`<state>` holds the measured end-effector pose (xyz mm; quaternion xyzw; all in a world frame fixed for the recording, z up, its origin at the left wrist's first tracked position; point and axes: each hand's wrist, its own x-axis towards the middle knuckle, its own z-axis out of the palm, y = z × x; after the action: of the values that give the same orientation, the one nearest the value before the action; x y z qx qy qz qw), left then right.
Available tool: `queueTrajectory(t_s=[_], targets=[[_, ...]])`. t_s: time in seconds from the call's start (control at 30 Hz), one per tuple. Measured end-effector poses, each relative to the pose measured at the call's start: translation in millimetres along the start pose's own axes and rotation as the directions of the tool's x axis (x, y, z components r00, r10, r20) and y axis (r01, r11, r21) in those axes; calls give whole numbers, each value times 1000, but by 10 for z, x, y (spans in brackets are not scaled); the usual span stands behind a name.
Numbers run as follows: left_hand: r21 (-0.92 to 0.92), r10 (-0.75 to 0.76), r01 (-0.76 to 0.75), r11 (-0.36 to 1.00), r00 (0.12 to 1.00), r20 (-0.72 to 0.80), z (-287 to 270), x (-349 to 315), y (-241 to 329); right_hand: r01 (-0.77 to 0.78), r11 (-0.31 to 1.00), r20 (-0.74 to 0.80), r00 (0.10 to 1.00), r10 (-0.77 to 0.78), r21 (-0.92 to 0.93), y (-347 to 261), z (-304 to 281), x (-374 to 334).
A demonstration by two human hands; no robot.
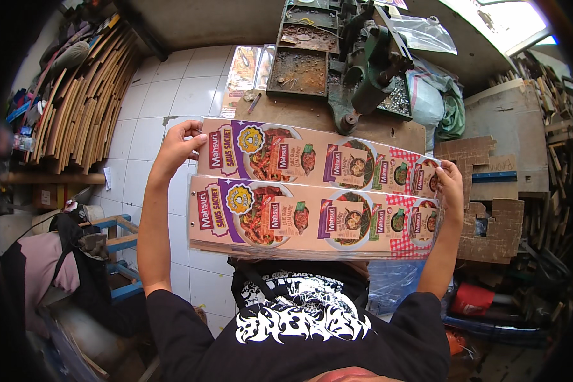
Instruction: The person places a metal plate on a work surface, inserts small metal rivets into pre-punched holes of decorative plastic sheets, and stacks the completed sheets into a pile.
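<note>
Across my front lies a stack of long printed strips, glossy and beige, with food pictures and a red checked band near the right end. Just beyond it, a single strip of the same print is stretched between my hands. My left hand pinches that strip's left end between thumb and fingers. At its right end, my right hand grips the edge, with the thumb on top. A small hole shows at the stack's left end. What supports the stack is mostly hidden beneath it.
Ahead stands a green hand press on a wooden board, beside a metal tray of small parts. More printed sheets lie behind the board. Brown panels lean at left; cut boards lie at right.
</note>
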<state>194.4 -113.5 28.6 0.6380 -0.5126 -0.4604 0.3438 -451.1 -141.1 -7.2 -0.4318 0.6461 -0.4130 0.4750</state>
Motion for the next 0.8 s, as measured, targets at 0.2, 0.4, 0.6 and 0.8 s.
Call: queueTrajectory(t_s=[0.2, 0.4, 0.6, 0.8], targets=[[-37, -27, 29, 999, 997, 75, -55, 20, 3, -25, 1000, 17, 1000, 25, -3, 7, -12, 29], [-74, -6, 12, 997, 997, 83, -64, -5, 34, -23, 999, 15, 1000, 23, 40, -43, -17, -13], [-94, 76, -77, 993, 997, -17, -46, -29, 116, 136, 960, -12, 990, -137, 243, -216, 64, -162], [-108, 189, -202, 973, 975, -118, -22, -59, 316, 275, 884, -66, 960, -270, 379, -316, -49, -250]])
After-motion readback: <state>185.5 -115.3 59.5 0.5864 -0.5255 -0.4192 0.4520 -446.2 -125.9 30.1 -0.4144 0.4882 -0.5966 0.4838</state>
